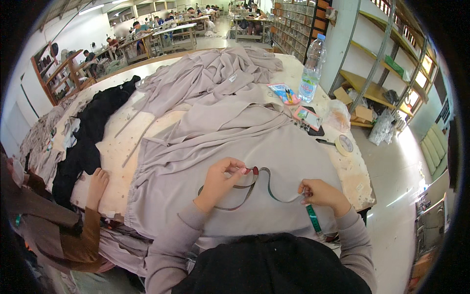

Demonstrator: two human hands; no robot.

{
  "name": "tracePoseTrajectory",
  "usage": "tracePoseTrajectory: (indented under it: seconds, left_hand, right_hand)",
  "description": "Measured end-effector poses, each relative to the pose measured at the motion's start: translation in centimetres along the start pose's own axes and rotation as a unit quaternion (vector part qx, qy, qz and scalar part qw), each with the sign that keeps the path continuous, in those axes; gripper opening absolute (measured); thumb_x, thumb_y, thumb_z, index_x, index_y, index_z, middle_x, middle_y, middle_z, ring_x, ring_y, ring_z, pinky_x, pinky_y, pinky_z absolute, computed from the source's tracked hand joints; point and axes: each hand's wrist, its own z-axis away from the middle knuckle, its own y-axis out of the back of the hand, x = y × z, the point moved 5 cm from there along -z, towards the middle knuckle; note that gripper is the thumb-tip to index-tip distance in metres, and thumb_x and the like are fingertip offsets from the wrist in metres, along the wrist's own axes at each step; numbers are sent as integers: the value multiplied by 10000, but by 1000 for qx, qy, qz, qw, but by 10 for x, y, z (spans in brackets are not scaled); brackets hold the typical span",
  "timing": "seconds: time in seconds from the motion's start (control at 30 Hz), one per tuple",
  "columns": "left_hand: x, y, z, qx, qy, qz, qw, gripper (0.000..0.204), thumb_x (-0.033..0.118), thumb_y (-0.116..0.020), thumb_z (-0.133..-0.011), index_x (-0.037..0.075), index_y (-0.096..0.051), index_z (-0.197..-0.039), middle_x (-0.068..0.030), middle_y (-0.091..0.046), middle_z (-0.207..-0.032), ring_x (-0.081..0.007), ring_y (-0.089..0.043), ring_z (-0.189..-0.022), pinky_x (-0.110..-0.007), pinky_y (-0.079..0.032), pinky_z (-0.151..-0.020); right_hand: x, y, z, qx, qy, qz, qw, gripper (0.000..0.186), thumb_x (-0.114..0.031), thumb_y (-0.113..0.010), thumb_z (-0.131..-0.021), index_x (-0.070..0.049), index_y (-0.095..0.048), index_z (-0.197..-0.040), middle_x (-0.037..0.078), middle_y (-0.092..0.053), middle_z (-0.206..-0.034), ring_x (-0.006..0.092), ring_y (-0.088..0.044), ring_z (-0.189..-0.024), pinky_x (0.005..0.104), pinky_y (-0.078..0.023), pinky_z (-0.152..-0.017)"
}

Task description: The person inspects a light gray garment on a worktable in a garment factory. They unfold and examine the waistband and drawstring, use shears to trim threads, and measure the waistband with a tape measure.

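A long tape measure point(313, 219), green and dark red in places, winds in loops over a grey-beige garment point(293, 152) spread on the table. My left hand point(219, 180) pinches the tape between thumb and fingers above the middle of the cloth. To the right, my right hand point(320, 192) has its fingers closed on another stretch of the same tape. From there the green part hangs toward the garment's near right edge. Between the hands the tape curves slackly, and one loop rests on the cloth under my left hand.
Beyond lies a heap of similar garments point(210, 73). A black garment point(93, 127) runs along the left, beside a co-worker's hand point(98, 183). At right stand a water bottle point(312, 71), a phone point(308, 117), a tape roll point(344, 145) and a plastic bag point(338, 116).
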Motion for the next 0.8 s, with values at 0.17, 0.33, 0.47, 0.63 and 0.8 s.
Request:
tracePoseTrajectory:
  seconds: [0.17, 0.33, 0.47, 0.63, 0.8]
  left_hand:
    - [-26, -4, 0, -13, 17, 27, 999, 144, 76, -652, -798, 1, -599, -909, -42, -630, -832, -98, -580, -740, -218, -452, -688]
    - [-32, -3, 2, -3, 24, 137, 990, 178, 53, -652, -800, -1, -582, -955, -44, -622, -857, -83, -577, -764, -219, -456, -708]
    - [-33, 3, 3, 22, 28, 233, 972, 181, 21, -623, -813, 0, -544, -975, -57, -598, -904, -98, -581, -802, -229, -470, -723]
    - [-38, 25, 1, 128, 11, 309, 942, 118, 7, -565, -844, 9, -513, -950, -72, -577, -932, -130, -593, -842, -237, -483, -736]
    - [-39, 22, 1, 121, 37, 284, 950, 188, 3, -539, -849, -10, -519, -1035, -106, -568, -1054, -138, -581, -895, -259, -472, -792]
  right_hand:
    - [-4, 5, -7, 44, 38, 62, 996, 181, 4, -619, -719, -18, -573, -892, 138, -577, -785, 222, -579, -713, 331, -450, -615]
    - [-61, 57, -27, 314, 189, -110, 924, 277, 68, -411, -774, -53, -557, -976, 32, -549, -746, 108, -503, -601, 239, -408, -517]
    - [-125, 33, -65, 224, 194, -322, 899, 399, 64, -391, -769, -83, -502, -1123, 4, -536, -815, 55, -487, -609, 187, -395, -498]
    - [-184, -30, -103, 70, 238, -146, 958, 247, -24, -520, -791, -30, -525, -1038, 121, -565, -895, 254, -564, -735, 331, -459, -652]
    - [-168, -8, -128, 71, 265, 132, 953, 191, -104, -535, -785, -28, -546, -960, 191, -582, -924, 341, -561, -885, 401, -439, -774]
